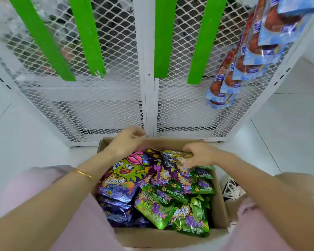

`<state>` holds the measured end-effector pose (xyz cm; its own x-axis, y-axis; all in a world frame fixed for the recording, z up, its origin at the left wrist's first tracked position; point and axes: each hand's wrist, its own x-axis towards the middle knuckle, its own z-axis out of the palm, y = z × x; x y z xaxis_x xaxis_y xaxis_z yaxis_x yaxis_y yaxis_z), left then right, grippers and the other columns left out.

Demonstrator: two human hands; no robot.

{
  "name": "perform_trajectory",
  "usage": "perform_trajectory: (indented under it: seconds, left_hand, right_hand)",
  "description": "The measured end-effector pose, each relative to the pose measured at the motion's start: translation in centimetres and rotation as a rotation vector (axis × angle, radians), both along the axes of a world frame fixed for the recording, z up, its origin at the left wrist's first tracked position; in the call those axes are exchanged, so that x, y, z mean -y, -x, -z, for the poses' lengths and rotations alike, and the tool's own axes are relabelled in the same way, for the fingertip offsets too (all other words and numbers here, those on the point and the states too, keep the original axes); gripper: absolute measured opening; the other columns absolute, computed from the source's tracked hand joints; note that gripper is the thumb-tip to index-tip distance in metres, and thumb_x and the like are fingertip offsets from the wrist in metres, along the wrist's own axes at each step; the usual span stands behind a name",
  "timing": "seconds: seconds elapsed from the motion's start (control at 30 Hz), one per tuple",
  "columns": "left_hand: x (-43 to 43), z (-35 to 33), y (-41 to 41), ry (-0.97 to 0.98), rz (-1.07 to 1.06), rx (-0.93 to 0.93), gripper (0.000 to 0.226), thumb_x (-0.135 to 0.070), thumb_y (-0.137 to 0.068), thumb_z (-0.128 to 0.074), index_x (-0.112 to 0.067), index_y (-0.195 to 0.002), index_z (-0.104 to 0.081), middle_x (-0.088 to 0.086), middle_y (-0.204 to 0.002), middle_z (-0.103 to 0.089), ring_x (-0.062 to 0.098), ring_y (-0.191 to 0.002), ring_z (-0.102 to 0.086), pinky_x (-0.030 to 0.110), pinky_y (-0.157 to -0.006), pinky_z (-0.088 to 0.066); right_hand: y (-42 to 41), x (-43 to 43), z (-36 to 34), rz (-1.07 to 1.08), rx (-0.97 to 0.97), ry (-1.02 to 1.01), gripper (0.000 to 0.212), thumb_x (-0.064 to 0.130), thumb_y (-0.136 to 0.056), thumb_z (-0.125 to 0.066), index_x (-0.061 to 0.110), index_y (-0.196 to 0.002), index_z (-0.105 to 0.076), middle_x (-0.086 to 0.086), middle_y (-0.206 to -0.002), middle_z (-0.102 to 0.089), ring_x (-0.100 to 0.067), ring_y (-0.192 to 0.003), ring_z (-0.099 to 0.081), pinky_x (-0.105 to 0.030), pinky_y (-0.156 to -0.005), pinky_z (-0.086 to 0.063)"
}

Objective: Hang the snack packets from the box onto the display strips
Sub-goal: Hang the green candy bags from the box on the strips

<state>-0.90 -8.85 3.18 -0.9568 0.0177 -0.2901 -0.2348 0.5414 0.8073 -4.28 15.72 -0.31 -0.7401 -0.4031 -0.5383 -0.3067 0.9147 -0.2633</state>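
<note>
— Where do we find the packets [152,192]?

— We see them heaped in the open box [170,238] at the bottom centre of the frame, purple ones to the left and middle, green ones to the lower right. The box stands on the white floor [25,133], just in front of the mesh rack [147,98].

— And the hands?

— We see both reaching in from the bottom corners. The left hand [125,142] is over the far left corner of the box, a bracelet [84,173] on its wrist. Its fingers [139,133] are loosely curled and blurred, and we see nothing in them. The right hand [201,154] lies on the far right of the heap, its fingers [188,164] bent round the edge of the top purple packet [168,157].

— What do we make of the strips [205,42]?

— We count four green ones hanging down the rack across the top of the frame, all bare. At the upper right a column of blue packets [261,51] hangs overlapping. To the right of the box we glimpse a shoe [231,189].
</note>
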Motion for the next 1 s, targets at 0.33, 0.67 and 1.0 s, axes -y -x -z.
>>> perform_trajectory:
  seconds: [0.33,0.67,1.0]
  left_hand:
    - [-1.7,1.4,2.3,-0.201,-0.104,0.196,0.019,-0.009,-0.095,-0.045,-0.007,-0.112,-0.055,0.011,-0.109,-0.061,0.022,-0.098,-0.062,0.034,-0.082,-0.053]
    - [-5.0,1.9,0.7,-0.893,-0.181,0.698,0.064,-0.052,-0.088,-0.046,-0.002,-0.128,-0.045,0.026,-0.121,-0.058,0.033,-0.107,-0.062,0.04,-0.088,-0.053]
    - [-3.3,0.4,-0.5,-0.916,-0.257,0.435,0.021,-0.005,-0.092,-0.051,-0.006,-0.111,-0.06,0.003,-0.083,-0.075,0.014,-0.07,-0.071,0.029,-0.058,-0.058]
  right_hand:
    - [0.4,0.3,0.1,-0.348,-0.127,-0.192,0.02,0.016,-0.091,-0.042,0.004,-0.09,-0.058,-0.015,-0.092,-0.064,-0.032,-0.087,-0.061,-0.037,-0.072,-0.049]
    - [-2.7,0.4,-7.2,-0.142,-0.579,0.032,0.025,0.03,-0.097,-0.034,0.018,-0.099,-0.056,0.001,-0.095,-0.063,-0.023,-0.094,-0.062,-0.03,-0.069,-0.044]
    - [-3.7,0.5,-6.8,0.066,-0.382,0.447,0.044,0.053,-0.089,-0.045,0.028,-0.122,-0.059,0.009,-0.117,-0.064,-0.009,-0.102,-0.059,-0.03,-0.089,-0.045]
